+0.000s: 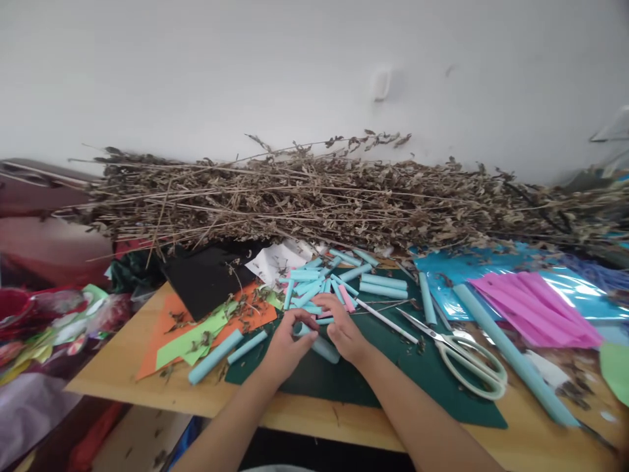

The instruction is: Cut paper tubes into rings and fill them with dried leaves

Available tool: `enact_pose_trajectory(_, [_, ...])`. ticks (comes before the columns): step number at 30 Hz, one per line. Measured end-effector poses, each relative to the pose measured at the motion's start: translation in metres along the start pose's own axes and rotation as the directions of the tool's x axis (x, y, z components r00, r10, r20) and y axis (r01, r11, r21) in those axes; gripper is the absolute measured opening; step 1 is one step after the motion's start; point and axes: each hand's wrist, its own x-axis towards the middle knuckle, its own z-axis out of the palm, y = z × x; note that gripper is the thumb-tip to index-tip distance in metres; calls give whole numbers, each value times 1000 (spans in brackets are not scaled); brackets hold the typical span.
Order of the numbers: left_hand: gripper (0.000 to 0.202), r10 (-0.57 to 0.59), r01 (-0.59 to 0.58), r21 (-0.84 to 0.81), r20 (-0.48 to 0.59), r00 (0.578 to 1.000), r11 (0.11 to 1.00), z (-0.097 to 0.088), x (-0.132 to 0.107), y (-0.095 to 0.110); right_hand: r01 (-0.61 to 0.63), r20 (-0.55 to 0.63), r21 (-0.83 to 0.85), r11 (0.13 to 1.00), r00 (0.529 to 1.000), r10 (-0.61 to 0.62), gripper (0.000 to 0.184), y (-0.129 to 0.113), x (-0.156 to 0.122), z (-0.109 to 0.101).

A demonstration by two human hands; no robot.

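Both hands [289, 345] [346, 334] angle inward, loosely curled, near a blue roll [326, 349].

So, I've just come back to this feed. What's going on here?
A person's left hand and right hand are close together over a green mat, near a light-blue roll; whether either grips anything is unclear. A pile of small blue pieces sits just beyond them. Scissors lie to the right, with pink strips farther right. Dried plants stretch across the back, along the wall.
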Motion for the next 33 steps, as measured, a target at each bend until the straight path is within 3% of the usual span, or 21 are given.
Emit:
enact_pose_trajectory(5, [23,18,-27,374,29,999,927,-17,-12,-6,-57,25,-126,990,998,61,38,7,0,0])
enact_pose_trajectory(9, [28,-49,34,495,18,999,868,-17,-28,-21,-86,132,-203,975,985,114,37,4,1,-3])
enact_pose_trajectory(13, [25,66,-118,667,103,993,736,-21,-37,-20,-21,336,-242,970,936,104,38,-4,4,-6])
enact_pose_trajectory(15, [24,118,-134,718,72,990,683,-44,-31,-17,16,423,-289,957,899,113,34,-8,4,-6])
enact_pose_trajectory(17, [24,172,-19,723,-138,975,690,-87,-18,-19,34,468,-336,941,873,135,28,-10,4,-4])
enact_pose_trajectory(18, [25,179,111,684,-339,924,721,-114,-10,-22,36,473,-353,935,869,145,25,-9,4,-4])
enact_pose_trajectory(20, [31,46,397,450,-705,707,800,-169,5,-34,26,455,-379,925,876,161,21,-8,3,-2])
enact_pose_trajectory(22, [46,-276,541,58,-811,515,839,-214,18,-50,9,431,-391,920,886,174,19,-6,3,-2])
enact_pose_trajectory(24, [56,-381,556,-63,-791,479,829,-239,26,-64,-8,412,-392,920,893,183,17,-4,3,-2])
enact_pose_trajectory(26, [57,-439,534,-136,-750,495,834,-244,32,-76,-21,396,-384,923,899,186,16,-3,2,-3])
enact_pose_trajectory(30, [50,-440,386,-256,-729,525,886,-224,39,-94,-39,394,-356,934,900,187,15,-1,2,-3])
enact_pose_trajectory(33, [51,-402,264,-307,-764,505,915,-214,45,-104,-49,394,-339,939,900,189,16,-1,3,-2])
